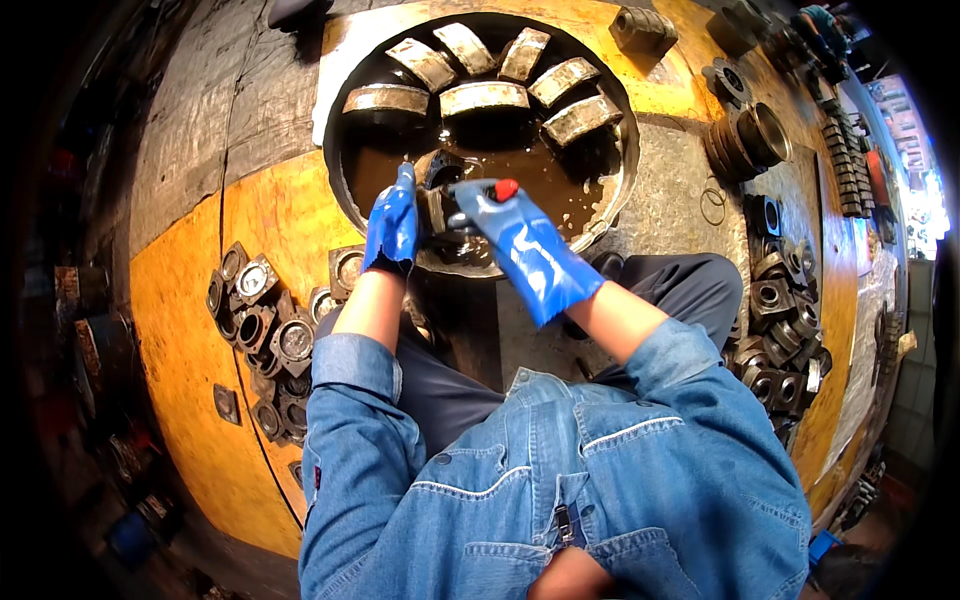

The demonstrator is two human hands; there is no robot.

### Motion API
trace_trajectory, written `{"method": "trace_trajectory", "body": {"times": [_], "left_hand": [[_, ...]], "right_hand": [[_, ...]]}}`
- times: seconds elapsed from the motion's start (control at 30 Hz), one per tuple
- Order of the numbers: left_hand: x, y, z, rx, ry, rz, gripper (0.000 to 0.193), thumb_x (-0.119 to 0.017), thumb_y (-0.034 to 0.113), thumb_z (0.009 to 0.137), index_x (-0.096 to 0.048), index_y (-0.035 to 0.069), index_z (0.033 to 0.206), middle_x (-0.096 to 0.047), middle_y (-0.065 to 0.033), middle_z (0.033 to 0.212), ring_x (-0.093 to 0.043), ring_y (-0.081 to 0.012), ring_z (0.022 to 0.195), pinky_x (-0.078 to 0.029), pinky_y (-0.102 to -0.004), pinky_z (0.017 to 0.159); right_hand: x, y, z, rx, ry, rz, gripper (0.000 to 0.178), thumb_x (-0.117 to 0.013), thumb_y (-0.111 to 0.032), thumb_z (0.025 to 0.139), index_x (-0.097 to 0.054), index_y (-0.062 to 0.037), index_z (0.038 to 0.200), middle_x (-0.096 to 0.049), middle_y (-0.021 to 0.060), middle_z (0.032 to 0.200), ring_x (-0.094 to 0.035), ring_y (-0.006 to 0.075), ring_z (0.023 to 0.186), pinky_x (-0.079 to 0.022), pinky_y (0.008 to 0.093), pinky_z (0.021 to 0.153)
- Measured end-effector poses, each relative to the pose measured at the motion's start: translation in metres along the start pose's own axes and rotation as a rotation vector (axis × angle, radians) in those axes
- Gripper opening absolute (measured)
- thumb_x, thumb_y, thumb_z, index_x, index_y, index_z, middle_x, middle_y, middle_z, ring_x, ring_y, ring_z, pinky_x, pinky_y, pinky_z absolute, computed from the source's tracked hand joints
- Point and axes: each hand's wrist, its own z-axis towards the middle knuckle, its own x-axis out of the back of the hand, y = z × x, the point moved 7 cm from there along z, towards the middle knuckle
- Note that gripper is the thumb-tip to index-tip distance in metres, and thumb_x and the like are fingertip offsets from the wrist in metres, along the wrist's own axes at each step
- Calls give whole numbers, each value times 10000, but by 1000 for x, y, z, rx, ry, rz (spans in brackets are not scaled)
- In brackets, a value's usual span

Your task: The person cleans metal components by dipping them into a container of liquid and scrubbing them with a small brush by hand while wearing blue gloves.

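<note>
Both my hands wear blue rubber gloves and work over a round basin [612, 208] of dark brown liquid. My left hand [395, 220] is closed against the left side of a dark, wet metal part [434, 208], steadying it above the near part of the basin. From the right, my right hand [505, 225] wraps round a tool with a red end [507, 189]; the glove hides most of it, so its kind is unclear. The right fingers are against the metal part. Several curved metal blocks [484, 98] stand in an arc along the basin's far side.
Piles of greasy metal parts lie on the floor at left [293, 341] and right [772, 297]. A stack of metal rings [765, 135] and thin wire rings [713, 206] sit right of the basin. A block-shaped part [642, 30] lies beyond it. My bent legs flank the near side.
</note>
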Motion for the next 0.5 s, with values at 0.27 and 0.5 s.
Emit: {"method": "trace_trajectory", "body": {"times": [0.27,0.5], "left_hand": [[0,0,-3,26,-5,108,502,-484,-47,1007,-512,-13,1508,-672,-369,1266,-654,-490,1230,-539,-522,1018],[-3,-4,-3,33,-7,-60,445,-498,6,1051,-527,-12,1495,-682,-352,1259,-664,-492,1200,-546,-504,994]], "right_hand": [[20,53,9,-26,-66,-441,310,-599,-301,999,-714,-54,852,-682,79,751,-655,182,711,-528,356,695],[67,41,67,168,205,-347,299,-682,-319,999,-771,-34,1014,-740,71,819,-680,169,754,-564,338,746]]}}
